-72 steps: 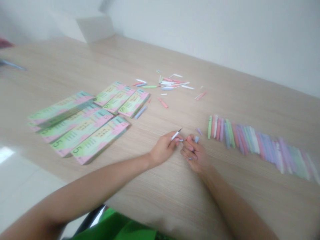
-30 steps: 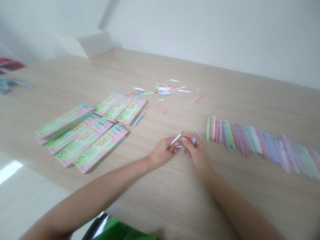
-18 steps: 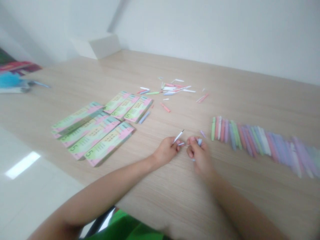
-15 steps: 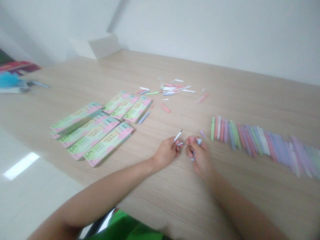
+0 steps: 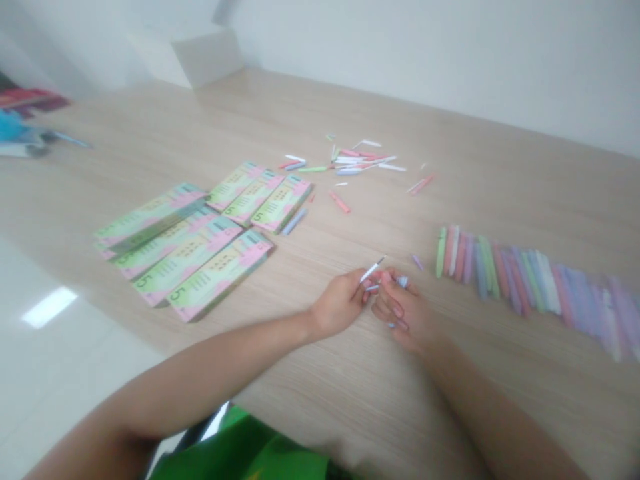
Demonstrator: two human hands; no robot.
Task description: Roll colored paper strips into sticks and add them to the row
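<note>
My left hand (image 5: pixel 343 305) is closed round a slim white pen (image 5: pixel 371 271) with a dark, narrow tip pointing up to the right. A small pale blue piece also shows at its fingertips. Touching it or nearly so, my right hand (image 5: pixel 406 312) has its fingers curled round a pale blue pen-like tube (image 5: pixel 402 282), whose ends stick out above and below the fingers. Blur hides how the parts meet between the hands. A short purple piece (image 5: pixel 417 262) lies on the table just beyond my right hand.
Pastel pen-like sticks (image 5: pixel 503 272) lie in a long row at right. Loose coloured and white pieces (image 5: pixel 357 160) are scattered farther back. Green-and-pink boxes (image 5: pixel 220 273) stand in two groups at left. A white box (image 5: pixel 209 59) sits by the wall; a blue item (image 5: pixel 13 127) is far left.
My hands have come together, the left moving right towards the right. The white pen has tilted further to the right. The view has shifted slightly, and the boxes and sticks lie as before.
</note>
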